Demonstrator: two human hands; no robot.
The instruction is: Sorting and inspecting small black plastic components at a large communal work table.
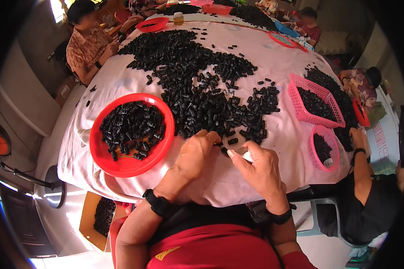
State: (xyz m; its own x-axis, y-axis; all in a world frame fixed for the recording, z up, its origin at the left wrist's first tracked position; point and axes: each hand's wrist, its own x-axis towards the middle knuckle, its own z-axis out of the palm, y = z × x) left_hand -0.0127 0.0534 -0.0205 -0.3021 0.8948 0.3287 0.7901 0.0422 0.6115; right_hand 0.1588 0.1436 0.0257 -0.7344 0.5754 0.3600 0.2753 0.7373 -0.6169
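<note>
My left hand (pixel 194 154) is at the near edge of a large pile of small black cylindrical parts (pixel 197 107), with bent fingers closed at the tips. A small black part (pixel 218 144) shows at those fingertips and appears pinched. Just to the right, my right hand (pixel 262 172) is closed around a small white object (pixel 247 155), mostly hidden by the fingers, so its kind is unclear. Its thumb points toward my left hand. One loose black part (pixel 232 141) lies between the hands and the pile.
Left of my hands stands a red round tray (pixel 168 150) holding more black parts. A pink rectangular basket (pixel 296 107) and a pink round basket (pixel 316 157) are to the right. A cardboard box (pixel 89 215) sits below the table. Other people work around the cloth-covered table (pixel 83 157).
</note>
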